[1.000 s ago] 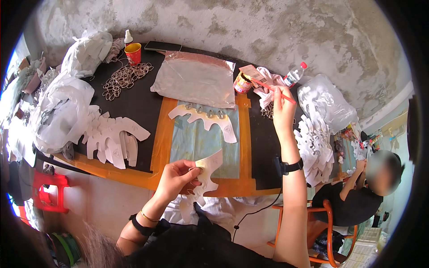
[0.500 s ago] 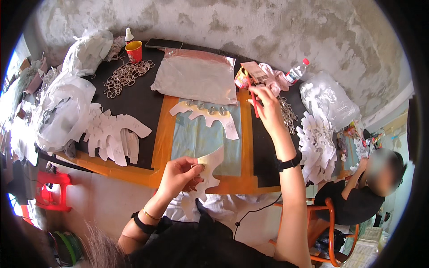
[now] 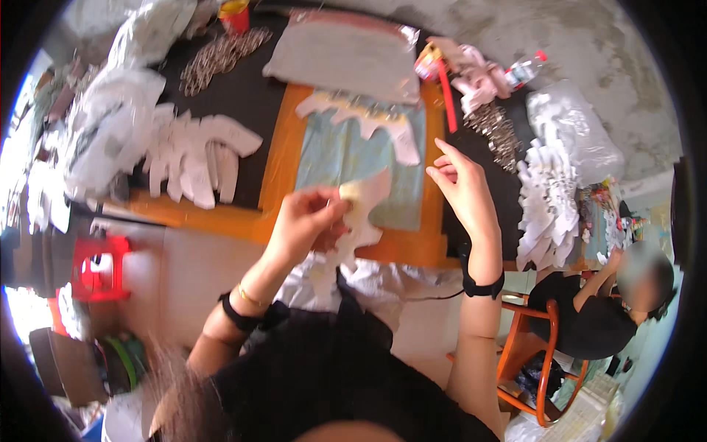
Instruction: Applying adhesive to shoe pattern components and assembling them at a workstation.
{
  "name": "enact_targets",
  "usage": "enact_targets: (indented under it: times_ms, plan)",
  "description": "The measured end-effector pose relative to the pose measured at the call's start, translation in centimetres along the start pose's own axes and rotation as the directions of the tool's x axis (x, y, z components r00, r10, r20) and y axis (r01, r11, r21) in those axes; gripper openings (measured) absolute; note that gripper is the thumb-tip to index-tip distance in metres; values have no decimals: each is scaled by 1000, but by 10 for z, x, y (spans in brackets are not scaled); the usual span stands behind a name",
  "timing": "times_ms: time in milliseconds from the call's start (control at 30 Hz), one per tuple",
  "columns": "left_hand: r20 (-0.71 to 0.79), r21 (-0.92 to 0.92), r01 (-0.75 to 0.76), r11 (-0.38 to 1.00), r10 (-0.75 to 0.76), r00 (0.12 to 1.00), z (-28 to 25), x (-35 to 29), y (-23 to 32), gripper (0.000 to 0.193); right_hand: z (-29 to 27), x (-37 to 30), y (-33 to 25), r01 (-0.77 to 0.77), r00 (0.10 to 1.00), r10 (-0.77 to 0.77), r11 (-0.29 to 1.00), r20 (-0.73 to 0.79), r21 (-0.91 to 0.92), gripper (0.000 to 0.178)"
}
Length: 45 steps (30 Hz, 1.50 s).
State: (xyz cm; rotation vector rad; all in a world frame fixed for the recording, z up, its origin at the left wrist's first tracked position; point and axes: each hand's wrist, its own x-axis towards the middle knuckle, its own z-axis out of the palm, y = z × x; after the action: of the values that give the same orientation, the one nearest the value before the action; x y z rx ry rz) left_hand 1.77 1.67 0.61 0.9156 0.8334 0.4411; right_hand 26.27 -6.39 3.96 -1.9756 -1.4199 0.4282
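My left hand (image 3: pixel 303 225) pinches a white scalloped cut-out piece (image 3: pixel 363 214), yellowish along one edge, above the table's front edge. My right hand (image 3: pixel 468 193) is empty, fingers apart, over the dark right part of the table. Beyond its fingertips a red stick-like tool (image 3: pixel 448 99) leans at a small red and yellow can (image 3: pixel 428 62); its tip is hidden. A second white scalloped piece (image 3: pixel 401 140) lies on the blue-green mat (image 3: pixel 331 155), with small shiny metal rings along its yellowish edge, blurred.
A foil-like sheet (image 3: pixel 342 59) lies behind the mat. Piles of metal rings (image 3: pixel 213 62) sit left and right. White cut pieces (image 3: pixel 184 158) are stacked left, more (image 3: pixel 545 202) right. A bottle (image 3: pixel 521 72) stands at the back right. A person (image 3: pixel 589 317) sits at the right.
My right hand has let go of the red tool, now at the can, and drawn back toward me with its fingers spread. My left hand still holds the white piece. The whole view has shifted.
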Motion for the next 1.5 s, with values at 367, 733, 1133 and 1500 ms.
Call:
enact_targets:
  times_ms: [367, 733, 1133, 1500]
  plan:
    - [124, -247, -121, 961, 155, 980, 7, -17, 6, 13, 57, -52, -57, -369, 921, 230, 261, 314, 892, 58]
    - [61, -156, -223, 962, 235, 970, 7, -17, -8, 11, 80, -61, -68, -203, 968, 245, 612, 61, 764, 24]
    - [379, -295, 18, 955, 99, 920, -1, -13, -4, 26, 74, -56, -65, -404, 912, 130, 103, 390, 909, 30]
    - [162, -275, -167, 947, 217, 962, 4, -13, -22, 24, 88, -56, -61, -204, 958, 270, 396, 99, 895, 23]
